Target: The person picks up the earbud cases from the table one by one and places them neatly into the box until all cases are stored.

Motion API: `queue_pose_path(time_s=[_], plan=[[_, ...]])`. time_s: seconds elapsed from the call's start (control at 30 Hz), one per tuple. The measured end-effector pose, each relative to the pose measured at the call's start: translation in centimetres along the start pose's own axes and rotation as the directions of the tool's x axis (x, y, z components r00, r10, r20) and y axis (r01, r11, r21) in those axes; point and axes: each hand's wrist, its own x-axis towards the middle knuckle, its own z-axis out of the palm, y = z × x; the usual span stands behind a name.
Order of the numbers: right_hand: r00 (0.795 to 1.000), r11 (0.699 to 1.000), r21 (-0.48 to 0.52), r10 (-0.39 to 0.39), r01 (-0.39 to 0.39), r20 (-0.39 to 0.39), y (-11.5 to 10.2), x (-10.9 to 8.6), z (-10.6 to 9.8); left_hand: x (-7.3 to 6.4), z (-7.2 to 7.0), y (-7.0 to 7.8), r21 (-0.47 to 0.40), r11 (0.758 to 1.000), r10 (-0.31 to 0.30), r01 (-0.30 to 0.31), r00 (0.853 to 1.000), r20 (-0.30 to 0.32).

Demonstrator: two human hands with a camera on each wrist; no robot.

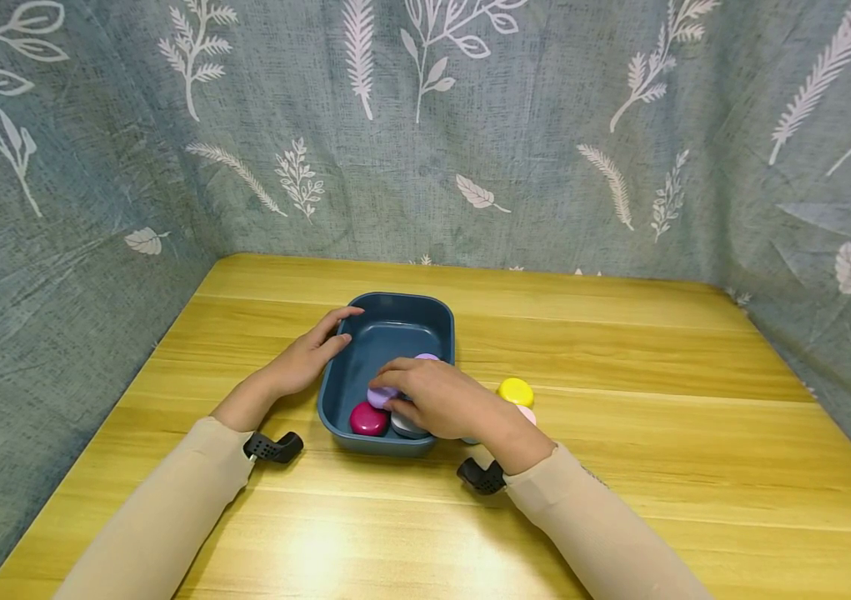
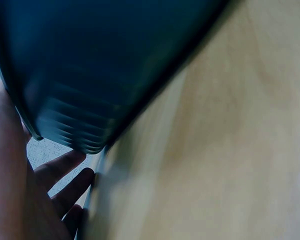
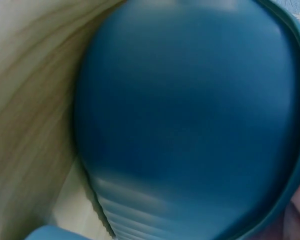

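A dark blue rectangular bin (image 1: 387,447) stands on the table with several glossy round pieces inside. My right hand (image 1: 440,400) reaches over its near right part and pinches a light purple round piece (image 1: 380,397) between thumb and fingers. Beside that piece lie a magenta round piece (image 1: 368,419) and a grey one (image 1: 407,427), partly under the hand. A second purple piece (image 1: 427,357) shows behind the knuckles. My left hand (image 1: 303,360) rests at the bin's left rim, thumb and index finger reaching over it; in the left wrist view its fingers (image 2: 70,192) extend along the ribbed outer wall.
Right of the bin, a yellow round piece (image 1: 516,392) and a pale pink one (image 1: 527,413) lie on the wooden table (image 1: 620,500), partly behind my right wrist. A bluish edge shows under that wrist. A leaf-patterned grey-blue curtain (image 1: 530,167) encloses the table's back and sides.
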Motion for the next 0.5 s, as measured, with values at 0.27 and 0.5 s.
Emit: queue_pose_path(time_s=[0.27, 0.5], plan=[[1.0, 1.0, 0.01, 0.016, -0.016, 0.017, -0.04, 0.01, -0.04, 0.03, -0.02, -0.1, -0.004, 1.0, 0.003, -0.003, 1.0, 0.005], [1.0, 1.0, 0.012, 0.014, -0.015, 0.024, 0.0, 0.03, 0.06, -0.06, -0.07, -0.02, 0.0, 1.0, 0.01, -0.01, 1.0, 0.006]])
